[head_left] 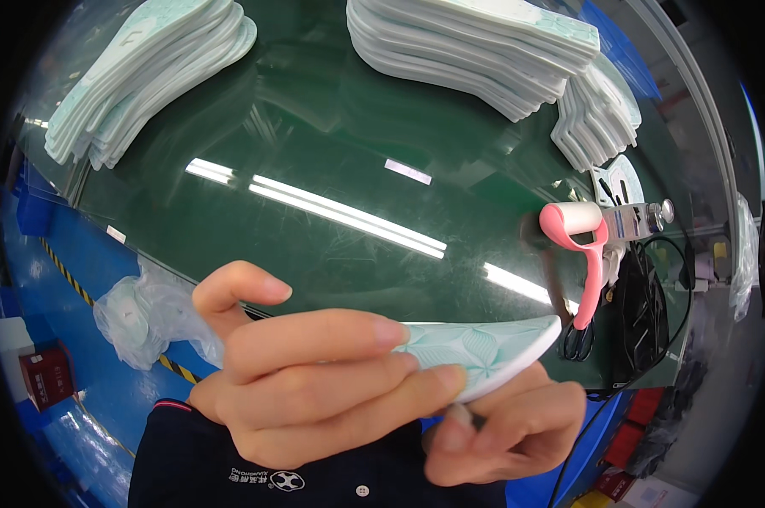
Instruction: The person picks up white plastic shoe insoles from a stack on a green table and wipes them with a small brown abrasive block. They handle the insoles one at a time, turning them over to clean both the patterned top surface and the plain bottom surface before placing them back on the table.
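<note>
Insole [492, 351], pale mint with a leaf pattern, is hovering above the green bench [332, 152]; left hand [315, 381] fingers are wrapping over it, right hand [509, 427] fingers pinching underneath. Insole stacks [476, 51] are lying beyond, pink lint roller [581, 245] nearby.

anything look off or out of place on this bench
Nothing looks damaged or spilled. The insole held in the left hand and right hand looks intact. The insole stacks on the green table are fanned and leaning rather than squared, but none has toppled.
</note>
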Tool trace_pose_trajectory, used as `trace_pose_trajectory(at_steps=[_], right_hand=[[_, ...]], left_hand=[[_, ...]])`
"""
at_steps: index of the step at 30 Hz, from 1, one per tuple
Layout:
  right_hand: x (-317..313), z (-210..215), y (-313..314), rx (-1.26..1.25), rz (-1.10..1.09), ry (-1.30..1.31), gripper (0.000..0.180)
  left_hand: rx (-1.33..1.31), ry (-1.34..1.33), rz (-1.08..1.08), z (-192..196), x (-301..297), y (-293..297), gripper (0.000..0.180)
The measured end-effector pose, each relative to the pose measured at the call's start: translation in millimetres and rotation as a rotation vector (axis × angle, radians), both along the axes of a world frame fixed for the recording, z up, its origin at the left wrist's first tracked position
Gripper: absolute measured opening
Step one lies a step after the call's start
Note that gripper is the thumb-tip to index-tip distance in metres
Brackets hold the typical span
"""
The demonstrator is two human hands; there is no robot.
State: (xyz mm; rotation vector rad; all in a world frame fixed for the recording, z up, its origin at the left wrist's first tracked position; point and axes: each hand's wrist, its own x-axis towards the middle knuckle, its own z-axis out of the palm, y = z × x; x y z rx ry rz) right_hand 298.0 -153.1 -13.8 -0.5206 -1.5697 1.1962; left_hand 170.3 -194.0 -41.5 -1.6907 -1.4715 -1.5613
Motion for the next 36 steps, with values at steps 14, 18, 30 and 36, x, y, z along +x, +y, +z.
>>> trace_pose_trajectory(at_steps=[14, 18, 30, 36], right_hand=[[-8.4, -11.7, -4.9, -0.041, -0.166, 0.265, 0.027], [-3.1, -10.3, -4.2, 0.111, -0.153, 0.067, 0.029], [-1.7, -12.3, -2.7, 0.064, -0.143, 0.116, 0.030], [-5.9, -15.0, -5.3, 0.026, -0.272, 0.196, 0.030]], left_hand=[[0.005, -0.049, 0.027, -0.2, 5.4, 3.0, 0.007], [-0.045, -0.011, 0.007, 3.2, 7.2, 1.9, 0.008], [-0.085, 0.030, 0.003, 2.4, 2.6, -1.8, 0.009], [-0.077, 0.025, 0.034, 3.2, 4.7, -3.1, 0.010]])
